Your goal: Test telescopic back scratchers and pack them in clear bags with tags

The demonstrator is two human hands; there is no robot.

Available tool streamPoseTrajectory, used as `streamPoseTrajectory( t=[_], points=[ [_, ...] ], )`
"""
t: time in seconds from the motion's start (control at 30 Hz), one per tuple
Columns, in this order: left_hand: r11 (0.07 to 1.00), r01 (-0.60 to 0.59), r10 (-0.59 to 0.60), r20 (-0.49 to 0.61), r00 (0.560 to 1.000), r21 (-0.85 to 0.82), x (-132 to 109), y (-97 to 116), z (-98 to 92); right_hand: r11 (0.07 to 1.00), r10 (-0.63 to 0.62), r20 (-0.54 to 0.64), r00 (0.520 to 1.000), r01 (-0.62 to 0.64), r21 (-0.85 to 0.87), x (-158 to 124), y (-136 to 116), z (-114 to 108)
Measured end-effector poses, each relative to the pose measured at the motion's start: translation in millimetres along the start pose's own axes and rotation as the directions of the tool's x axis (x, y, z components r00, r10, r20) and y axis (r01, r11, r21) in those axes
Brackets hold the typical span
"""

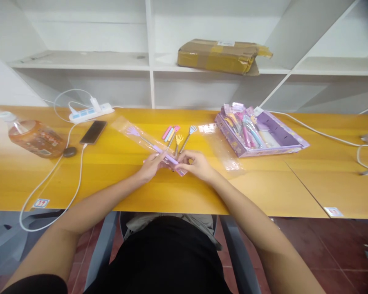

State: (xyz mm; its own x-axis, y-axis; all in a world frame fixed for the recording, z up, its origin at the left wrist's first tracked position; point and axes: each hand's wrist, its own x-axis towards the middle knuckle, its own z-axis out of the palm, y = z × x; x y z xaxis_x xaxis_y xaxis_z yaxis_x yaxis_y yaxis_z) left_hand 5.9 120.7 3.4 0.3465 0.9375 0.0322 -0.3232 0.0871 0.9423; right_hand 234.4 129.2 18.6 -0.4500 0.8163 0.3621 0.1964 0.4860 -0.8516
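Note:
A purple back scratcher [173, 160] lies slantwise inside a long clear plastic bag [120, 123], its hand-shaped head [133, 130] pointing far left. My left hand [151, 167] grips the bagged handle with the thumb on top. At the handle's near end, my right hand [196, 164] has its fingers closed on the bagged scratcher. Just beyond my hands lie a pink scratcher head [176, 128], a yellow scratcher head [179, 139] and a blue scratcher head [192, 129] on metal rods. Beside them are a pink handle [166, 132] and a blue handle [169, 134]. My hands partly hide the rods.
A purple display box [274, 152] with bagged scratchers stands right, near an empty clear bag [223, 153]. To the left are a phone [93, 132] on a cable, a drink bottle [37, 139] and a power strip [92, 113]. A taped carton [217, 57] sits on the shelf.

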Motion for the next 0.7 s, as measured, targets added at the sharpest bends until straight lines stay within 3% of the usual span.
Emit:
streamPoseTrajectory(
  t=[0.17, 0.5, 0.7],
  points=[
    [1.0, 0.005, -0.006, -0.029, 1.0, -0.022, 3, 5, -2.3, 0.997, -0.068, 0.065, 0.996, 0.07, -0.041, 0, -1, 0],
    [0.991, 0.088, -0.099, 0.106, 0.989, 0.102, 0, -6, -7.0, 0.982, -0.177, -0.045, 0.983, 0.173, -0.076, 1, 5, 4],
    [0.981, 0.078, -0.1, 0.117, 0.988, 0.178, 1, -5, -9.9, 0.997, -0.074, -0.052, 0.996, 0.075, 0.018, -3, 7, 10]
  ],
)
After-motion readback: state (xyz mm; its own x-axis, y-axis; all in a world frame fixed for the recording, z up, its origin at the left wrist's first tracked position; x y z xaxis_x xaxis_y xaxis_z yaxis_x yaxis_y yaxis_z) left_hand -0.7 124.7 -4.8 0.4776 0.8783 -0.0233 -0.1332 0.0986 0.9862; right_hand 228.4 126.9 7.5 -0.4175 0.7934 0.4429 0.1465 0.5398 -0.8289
